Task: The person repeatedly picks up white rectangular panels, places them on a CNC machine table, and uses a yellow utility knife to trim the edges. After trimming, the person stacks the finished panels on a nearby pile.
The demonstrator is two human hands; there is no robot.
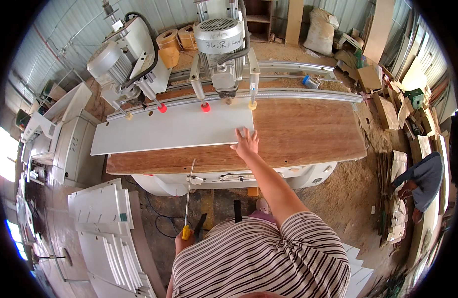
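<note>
A long white board (174, 124) lies on the brown wooden table (308, 134) of a drilling machine. My right hand (246, 143) rests at its near right corner, fingers spread over the edge. Low in front of my body, my left hand (184, 243) is closed round what looks like a yellow air blow gun (187, 232). Its long thin metal nozzle points up and away toward the table's front edge. Two motor heads, one upright (219, 37) and one tilted (110, 64), stand over the board's far edge. Red and pale-yellow tipped rods reach down to the board from them.
White panels (100, 208) are stacked on the floor at my left, near a blue hose (162, 216). Another person (420, 181) bends beside stacked strips (395, 193) at the right. Sawdust and a white sack (322, 32) lie behind the machine.
</note>
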